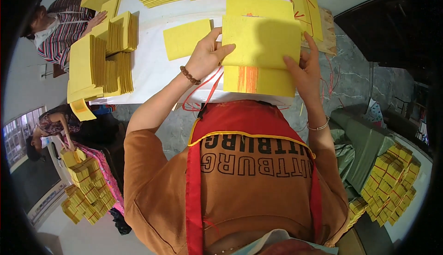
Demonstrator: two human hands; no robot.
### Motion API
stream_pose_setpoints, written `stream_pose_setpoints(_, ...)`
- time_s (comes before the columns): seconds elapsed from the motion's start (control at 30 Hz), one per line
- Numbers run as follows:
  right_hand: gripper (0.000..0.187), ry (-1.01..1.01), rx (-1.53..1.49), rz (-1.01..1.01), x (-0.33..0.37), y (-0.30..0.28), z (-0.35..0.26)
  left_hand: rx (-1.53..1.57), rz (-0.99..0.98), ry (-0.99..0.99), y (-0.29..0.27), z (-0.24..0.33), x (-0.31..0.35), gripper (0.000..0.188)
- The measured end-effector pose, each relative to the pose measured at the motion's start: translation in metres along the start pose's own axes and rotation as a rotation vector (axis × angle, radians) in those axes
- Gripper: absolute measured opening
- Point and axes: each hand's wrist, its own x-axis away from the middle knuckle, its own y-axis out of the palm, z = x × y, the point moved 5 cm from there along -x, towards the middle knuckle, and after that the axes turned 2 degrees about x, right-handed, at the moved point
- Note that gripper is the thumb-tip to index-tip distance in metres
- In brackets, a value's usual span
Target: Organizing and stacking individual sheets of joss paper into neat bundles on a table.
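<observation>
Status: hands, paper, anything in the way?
Left hand gripping yellow paper by left edge; right hand at its right edge. Paper overlaps orange-striped sheet. Red string nearby, not visibly across paper.

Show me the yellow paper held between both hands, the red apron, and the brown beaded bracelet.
Yellow paper (258,42): head view, middle of its front face.
Red apron (242,119): head view, on its wide red panel.
Brown beaded bracelet (187,76): head view, on its visible beads.
</observation>
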Motion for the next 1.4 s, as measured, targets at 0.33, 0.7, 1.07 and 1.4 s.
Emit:
stream_pose_setpoints(0.33, 0.034, 0.036, 0.042, -0.003, -0.017, -0.002, 0.016, 0.027, 0.043, -0.065, 0.000, 0.010, -0.007, 0.054)
stream_pose_setpoints(0.7, 0.033, 0.034, 0.115, 0.048, -0.018, -0.003, 0.018, -1.038, -0.186, 0.688, 0.061, 0.045, 0.020, 0.068)
stream_pose_setpoints(1.07, 0.053, -0.425, 1.150, -0.301, 0.042, 0.018, -0.010, -1.117, -0.257, 0.677, 0.061, 0.021, 0.020, 0.062)
stream_pose_setpoints(1.4, 0.052, 0.063, 0.032, -0.285, 0.027, -0.010, 0.017, -1.507, 0.179, 0.921, 0.089, 0.036, 0.004, 0.052)
